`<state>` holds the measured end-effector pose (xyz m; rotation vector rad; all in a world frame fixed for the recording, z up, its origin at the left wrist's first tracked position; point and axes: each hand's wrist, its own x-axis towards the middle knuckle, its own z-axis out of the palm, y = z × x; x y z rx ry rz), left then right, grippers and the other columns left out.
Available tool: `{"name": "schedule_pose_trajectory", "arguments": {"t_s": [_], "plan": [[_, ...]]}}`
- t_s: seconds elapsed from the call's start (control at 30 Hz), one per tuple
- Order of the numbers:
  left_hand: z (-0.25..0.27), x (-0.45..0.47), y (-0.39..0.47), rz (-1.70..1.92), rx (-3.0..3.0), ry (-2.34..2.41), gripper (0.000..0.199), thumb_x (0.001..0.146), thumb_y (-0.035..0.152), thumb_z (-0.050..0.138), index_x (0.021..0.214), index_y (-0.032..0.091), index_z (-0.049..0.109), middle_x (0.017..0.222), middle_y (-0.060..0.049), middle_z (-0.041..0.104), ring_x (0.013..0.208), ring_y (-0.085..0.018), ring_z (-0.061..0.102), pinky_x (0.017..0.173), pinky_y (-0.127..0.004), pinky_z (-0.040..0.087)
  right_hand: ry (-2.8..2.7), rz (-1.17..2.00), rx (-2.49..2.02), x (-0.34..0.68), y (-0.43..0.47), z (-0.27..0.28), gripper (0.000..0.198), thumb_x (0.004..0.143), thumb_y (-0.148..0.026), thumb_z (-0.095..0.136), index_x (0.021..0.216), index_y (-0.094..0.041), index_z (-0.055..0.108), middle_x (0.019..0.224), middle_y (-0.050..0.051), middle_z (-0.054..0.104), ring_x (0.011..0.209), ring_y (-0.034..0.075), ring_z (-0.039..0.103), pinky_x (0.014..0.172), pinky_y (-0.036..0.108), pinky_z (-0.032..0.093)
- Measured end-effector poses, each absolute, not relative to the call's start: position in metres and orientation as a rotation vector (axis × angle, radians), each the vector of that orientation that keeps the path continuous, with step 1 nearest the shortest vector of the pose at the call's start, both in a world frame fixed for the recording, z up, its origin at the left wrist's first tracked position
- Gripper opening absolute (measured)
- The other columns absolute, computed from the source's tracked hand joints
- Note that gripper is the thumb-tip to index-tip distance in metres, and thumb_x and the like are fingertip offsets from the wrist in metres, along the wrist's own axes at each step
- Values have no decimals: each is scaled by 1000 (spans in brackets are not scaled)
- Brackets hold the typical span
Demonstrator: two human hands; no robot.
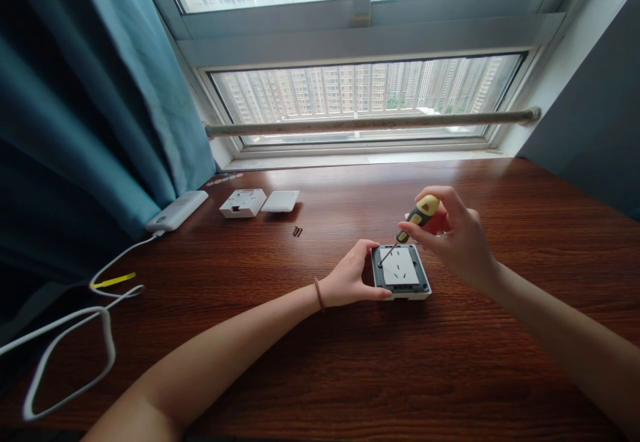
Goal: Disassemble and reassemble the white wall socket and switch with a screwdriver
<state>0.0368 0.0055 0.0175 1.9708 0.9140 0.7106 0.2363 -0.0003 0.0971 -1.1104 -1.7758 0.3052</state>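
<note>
A wall socket (400, 267) with a white face and dark grey frame lies face up on the wooden table, seated on a white box. My left hand (354, 275) grips its left side, thumb along the near edge and fingers at the far corner. In my right hand (453, 232) is a yellow and grey screwdriver (424, 210), held by its handle between thumb and fingers. The screwdriver leans down to the left, its tip at a screw (381, 265) on the left of the socket's frame.
Several small screws (297, 231) lie on the table (250, 362). Behind them are a white mounting box (243, 203) and a white cover plate (281, 201). At left, a white power strip (177, 211) trails a white cable with a yellow tag (115, 281) beside a blue curtain (165, 95).
</note>
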Motion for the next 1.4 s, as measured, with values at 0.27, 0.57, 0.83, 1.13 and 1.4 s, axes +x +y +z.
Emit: {"name": "schedule_pose_trajectory", "arguments": {"t_s": [0.27,0.57,0.83,1.13,1.4], "plan": [[17,36,6,699,2001,934,74,57,40,76,118,20,38,113,-9,50,103,-25,50,90,-41,40,-1816,729,-903,235,-2,100,40,80,-27,59,113,-24,38,83,0,61,50,8,55,44,22,49],[16,36,7,690,2019,944,74,58,42,75,118,21,38,114,-9,49,105,-27,49,92,-42,39,-1887,350,-1096,237,-7,106,30,69,-33,70,87,-21,49,65,-1,60,51,12,55,50,27,50],[16,36,6,688,2037,940,73,59,42,75,118,21,37,114,-9,49,106,-27,49,92,-42,39,-1629,929,-931,229,3,94,36,77,-30,63,106,-23,43,86,0,63,39,5,49,33,19,41],[17,36,6,682,2036,939,75,58,41,75,119,20,37,116,-10,48,106,-27,49,92,-42,39,-1807,1107,-787,242,3,112,45,80,-26,61,121,-27,41,90,2,63,58,12,62,52,28,55],[14,36,7,694,2029,940,74,58,43,75,118,21,38,115,-10,48,105,-27,49,91,-42,39,-1580,371,-1014,231,4,88,34,65,-28,75,86,-23,49,74,-3,59,54,9,54,45,22,47]]}}
